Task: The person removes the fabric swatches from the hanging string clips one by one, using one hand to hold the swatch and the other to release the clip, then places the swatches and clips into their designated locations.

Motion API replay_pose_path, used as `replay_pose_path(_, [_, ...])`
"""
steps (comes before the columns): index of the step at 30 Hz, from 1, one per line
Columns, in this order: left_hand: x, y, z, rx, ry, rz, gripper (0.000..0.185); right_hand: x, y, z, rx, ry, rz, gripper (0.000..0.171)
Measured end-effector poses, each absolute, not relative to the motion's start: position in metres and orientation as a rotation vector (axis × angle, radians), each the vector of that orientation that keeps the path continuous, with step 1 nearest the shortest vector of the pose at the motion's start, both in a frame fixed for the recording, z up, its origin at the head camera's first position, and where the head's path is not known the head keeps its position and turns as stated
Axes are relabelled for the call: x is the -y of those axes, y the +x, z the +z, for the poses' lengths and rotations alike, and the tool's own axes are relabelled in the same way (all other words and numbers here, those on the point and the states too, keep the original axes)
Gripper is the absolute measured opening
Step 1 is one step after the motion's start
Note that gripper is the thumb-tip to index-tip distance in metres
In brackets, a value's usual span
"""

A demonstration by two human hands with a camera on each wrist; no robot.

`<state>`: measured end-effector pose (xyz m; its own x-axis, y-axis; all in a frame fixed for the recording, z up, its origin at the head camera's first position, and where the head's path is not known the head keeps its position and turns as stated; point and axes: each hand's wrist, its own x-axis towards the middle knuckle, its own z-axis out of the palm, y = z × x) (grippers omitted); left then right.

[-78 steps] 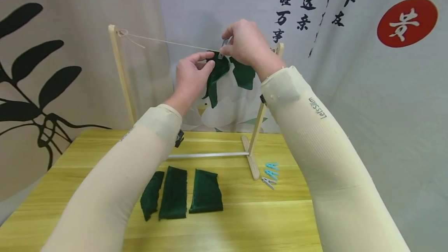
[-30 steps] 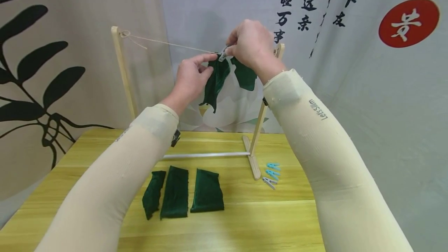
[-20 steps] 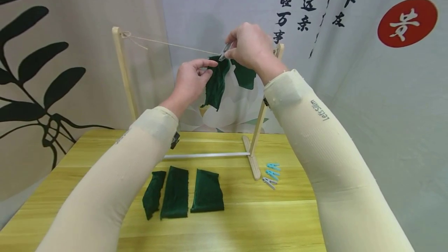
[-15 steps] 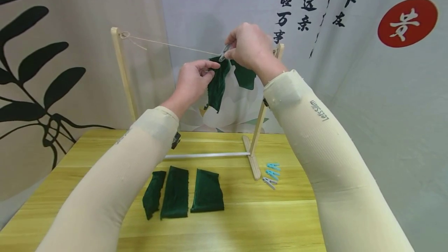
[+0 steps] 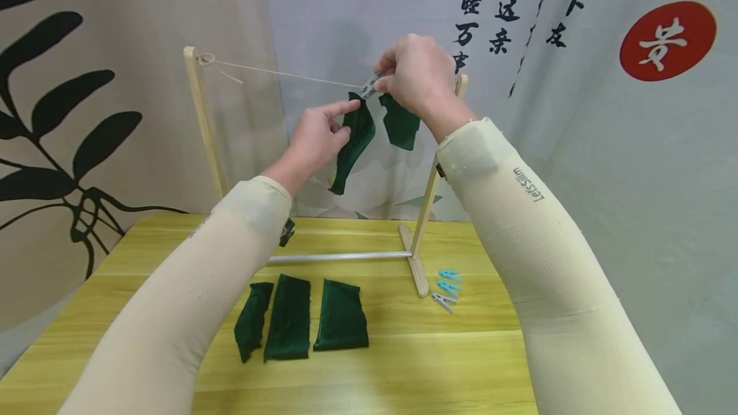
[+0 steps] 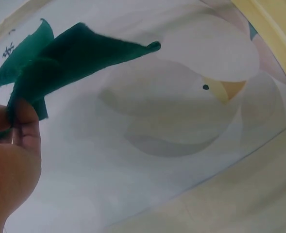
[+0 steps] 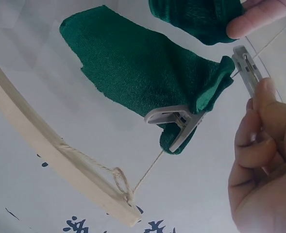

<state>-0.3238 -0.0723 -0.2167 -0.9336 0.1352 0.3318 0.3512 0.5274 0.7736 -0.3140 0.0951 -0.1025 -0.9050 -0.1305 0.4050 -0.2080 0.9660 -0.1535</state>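
The left hand (image 5: 317, 136) has its index finger stretched along the top of a green cloth (image 5: 355, 146), pinching the cloth's edge between thumb and fingers; the cloth hangs down just to the right of it. The right hand (image 5: 421, 72), thumb and fingers closed, pinches a grey peg (image 7: 248, 68) at the string (image 5: 277, 73), right by that cloth's top; whether the peg bites the cloth, I cannot tell. Below the right hand hangs a second green cloth (image 5: 400, 123), fixed to the string by another peg (image 7: 174, 124). The string runs between two wooden posts (image 5: 203, 120). Further down, on the worktop (image 5: 426, 370), lie three green pieces (image 5: 288, 317) side by side, and three loose pegs (image 5: 448, 287) near the right post's foot.
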Motion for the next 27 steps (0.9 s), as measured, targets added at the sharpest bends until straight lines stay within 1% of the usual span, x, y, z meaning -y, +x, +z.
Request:
replay_pose_path(4, [0.075, -0.324, -0.218, 2.56, -0.459, -1.323, 0.057, -0.095, -0.314, -0.102, 2.7, 0.218, 0.344, 0.028])
replay_pose_path(10, [0.078, -0.325, -0.219, 2.578, -0.523, -1.262, 0.059, -0.097, -0.312, -0.102, 2.665, 0.189, 0.452, 0.026])
replay_pose_path(15, [0.082, -0.326, -0.223, 2.59, -0.514, -1.281, 0.06, -0.104, -0.311, -0.106, 2.56, 0.196, 0.758, 0.03])
replay_pose_path(20, [0.088, -0.327, -0.231, 2.559, -0.513, -1.281, 0.052, -0.121, -0.31, -0.111, 2.413, 0.321, 1.092, 0.04])
replay_pose_path(24, [0.093, -0.326, -0.239, 2.522, -0.546, -1.182, 0.046, -0.142, -0.302, -0.119, 2.417, 0.395, 1.181, 0.041])
replay_pose_path(27, [0.096, -0.325, -0.247, 2.506, -0.55, -1.153, 0.043, -0.163, -0.291, -0.134, 2.454, 0.417, 1.172, 0.042])
